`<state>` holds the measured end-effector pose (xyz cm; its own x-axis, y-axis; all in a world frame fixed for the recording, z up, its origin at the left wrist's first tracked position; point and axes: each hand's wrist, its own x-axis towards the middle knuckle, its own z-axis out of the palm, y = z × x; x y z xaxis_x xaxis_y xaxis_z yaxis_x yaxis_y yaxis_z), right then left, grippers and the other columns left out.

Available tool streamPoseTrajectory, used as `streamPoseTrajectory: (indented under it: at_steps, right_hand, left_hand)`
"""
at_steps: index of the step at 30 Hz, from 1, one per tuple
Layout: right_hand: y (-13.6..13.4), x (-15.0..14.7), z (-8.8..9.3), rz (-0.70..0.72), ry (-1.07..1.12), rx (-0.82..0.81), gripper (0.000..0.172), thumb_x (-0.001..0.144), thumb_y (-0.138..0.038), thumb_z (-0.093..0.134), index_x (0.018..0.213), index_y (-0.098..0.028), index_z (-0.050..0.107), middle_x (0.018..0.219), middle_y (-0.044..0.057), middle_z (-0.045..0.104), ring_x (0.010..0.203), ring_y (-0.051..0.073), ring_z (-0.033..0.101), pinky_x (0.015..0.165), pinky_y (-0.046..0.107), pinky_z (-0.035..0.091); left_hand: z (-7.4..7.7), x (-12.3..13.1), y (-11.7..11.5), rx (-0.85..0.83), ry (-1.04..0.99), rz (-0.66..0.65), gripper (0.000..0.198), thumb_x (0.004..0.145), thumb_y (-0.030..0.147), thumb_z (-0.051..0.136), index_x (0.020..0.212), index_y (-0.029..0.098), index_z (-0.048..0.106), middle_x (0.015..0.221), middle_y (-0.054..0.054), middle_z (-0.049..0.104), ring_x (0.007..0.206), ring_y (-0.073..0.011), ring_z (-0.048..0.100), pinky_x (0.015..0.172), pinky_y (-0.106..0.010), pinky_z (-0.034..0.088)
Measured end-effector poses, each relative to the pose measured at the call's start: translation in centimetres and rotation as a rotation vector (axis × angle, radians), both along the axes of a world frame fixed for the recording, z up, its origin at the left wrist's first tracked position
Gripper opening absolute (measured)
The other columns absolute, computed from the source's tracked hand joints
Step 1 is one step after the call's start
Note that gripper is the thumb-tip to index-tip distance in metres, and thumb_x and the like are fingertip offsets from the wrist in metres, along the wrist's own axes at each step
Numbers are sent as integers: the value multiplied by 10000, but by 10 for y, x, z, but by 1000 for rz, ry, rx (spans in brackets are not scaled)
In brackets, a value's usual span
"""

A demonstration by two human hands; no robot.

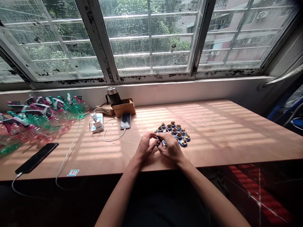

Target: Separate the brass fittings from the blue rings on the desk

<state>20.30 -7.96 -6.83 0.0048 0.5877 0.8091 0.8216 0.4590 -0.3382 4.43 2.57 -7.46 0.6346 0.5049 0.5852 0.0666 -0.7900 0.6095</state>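
From my end I see the left hand (pixel 144 148) and the right hand (pixel 172 148) brought together over the table (pixel 213 132), fingers bent and fingertips nearly meeting. Each grip looks narrow, but the fingers hide what lies between them, so I can't tell whether either one holds a piece. The round pieces (pixel 183 142), gold-coloured with blue rims, lie in a close cluster at the fingertips and beyond the right hand, toward its right side. Farther left on my view, a phone (pixel 125 121) on a cable rests before a cardboard box (pixel 124 107), with a dark flask (pixel 114 96) leaning in it. Beside the phone sits a white power strip (pixel 99 121). Spray bottles (pixel 55 110) crowd the far left, and a black phone (pixel 37 158) lies nearer me.
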Motion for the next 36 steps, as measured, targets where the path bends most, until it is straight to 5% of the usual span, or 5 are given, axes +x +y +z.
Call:
streamPoseTrajectory:
  at_steps: [26,36]
  right_hand:
    - [1,0,1,8,-23,30,472,867,-10,556,1270,-248,620,1254,84,735,1165,275,696,990,463,597]
    - [-1,1,-1,-4,21,-5,566,865,-61,605,1400,-240,566,1228,102,730,1135,295,692,986,481,600]
  left_hand:
    - [-3,2,1,8,-41,9,238,1027,350,598,1218,210,574,1135,-102,683,1080,-246,659,990,-430,528]
    - [-3,2,2,37,-88,-19,295,991,342,664,1243,215,579,1136,-94,680,1073,-242,662,979,-429,543]
